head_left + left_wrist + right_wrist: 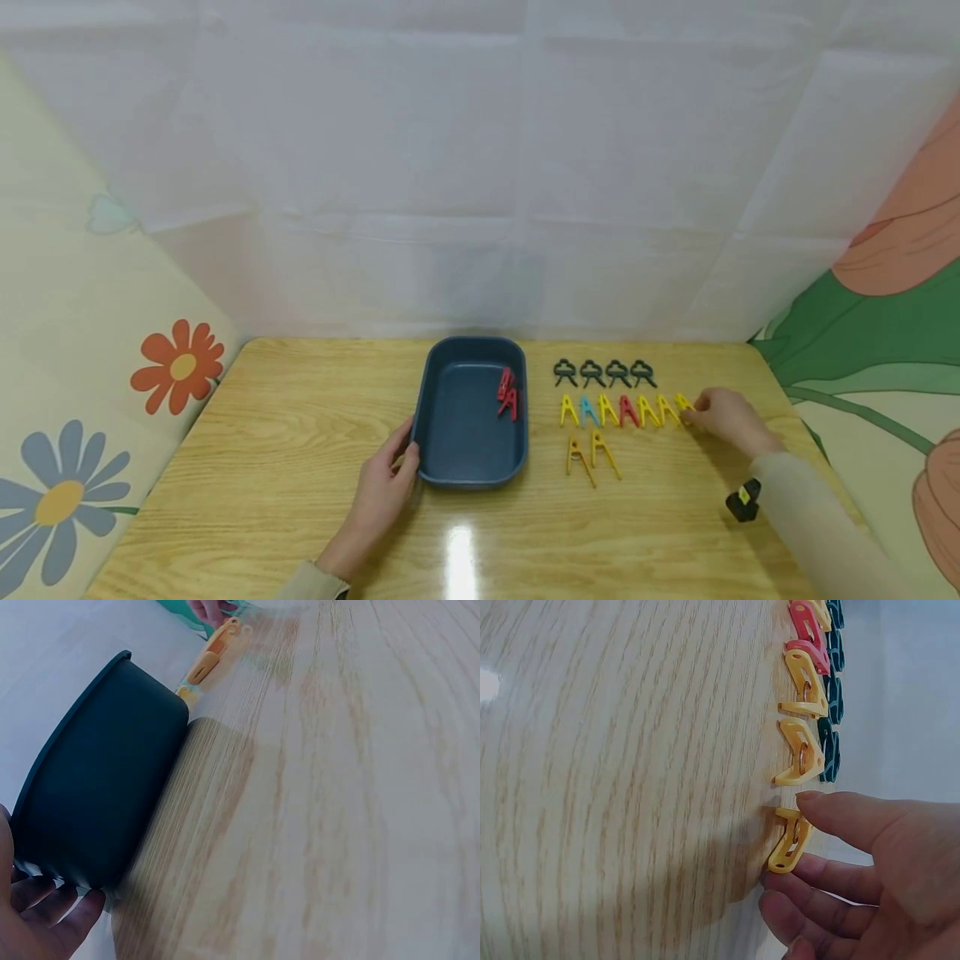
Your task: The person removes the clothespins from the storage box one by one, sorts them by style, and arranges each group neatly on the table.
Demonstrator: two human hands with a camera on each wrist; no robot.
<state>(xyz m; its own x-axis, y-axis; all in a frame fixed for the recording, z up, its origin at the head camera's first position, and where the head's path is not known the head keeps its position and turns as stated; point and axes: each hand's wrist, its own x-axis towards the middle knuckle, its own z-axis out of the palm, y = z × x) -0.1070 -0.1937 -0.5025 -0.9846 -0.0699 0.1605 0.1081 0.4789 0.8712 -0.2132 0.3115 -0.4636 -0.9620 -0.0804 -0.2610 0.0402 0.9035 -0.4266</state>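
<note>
A dark blue rectangular basin [465, 433] sits on the table, with two red clothespins [507, 393] inside near its right wall. My left hand [386, 483] holds the basin by its near left side; in the left wrist view its fingers [79, 919] lie against the outer wall. At the right end of a row of clothespins, my right hand [729, 417] pinches a yellow clothespin [791, 841] between thumb and fingers. The rest of that row holds yellow clothespins [608, 410], a blue clothespin [588, 411] and a red clothespin [628, 412].
Several dark green clips [591, 373] form a row behind the clothespins. Two orange-yellow clothespins [597, 452] lie in front, right of the basin. The wooden table [285, 433] meets a white sheet [360, 275] at its back edge. Flowered cloths hang on both sides.
</note>
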